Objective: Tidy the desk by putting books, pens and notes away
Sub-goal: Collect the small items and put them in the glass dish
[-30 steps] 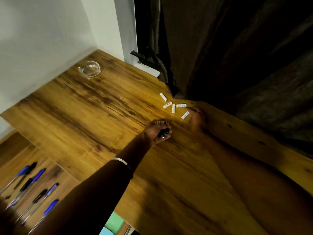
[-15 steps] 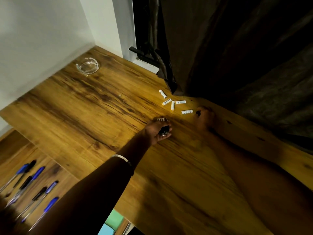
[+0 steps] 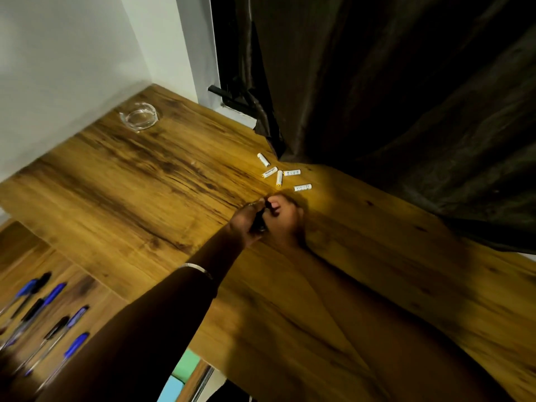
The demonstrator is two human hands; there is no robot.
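White batteries (image 3: 279, 177) lay just beyond hands, axes scattered; right hand (image 3: 285, 220) nearer. Both grips, with left hand (image 3: 246, 220), curled round small dark object (image 3: 260, 220).

A: What is different from a second ago?

B: The right hand (image 3: 285, 220) was out by the white batteries (image 3: 279, 177) near the curtain. It has pulled back and now sits against the left hand (image 3: 246, 221), both closed around the small dark object (image 3: 259, 220).

A: Did any battery move?

B: One (image 3: 302, 187), nearest the hands, lay tilted beside the right hand; half a second ago it had turned flatter, and it now lies apart from that hand.
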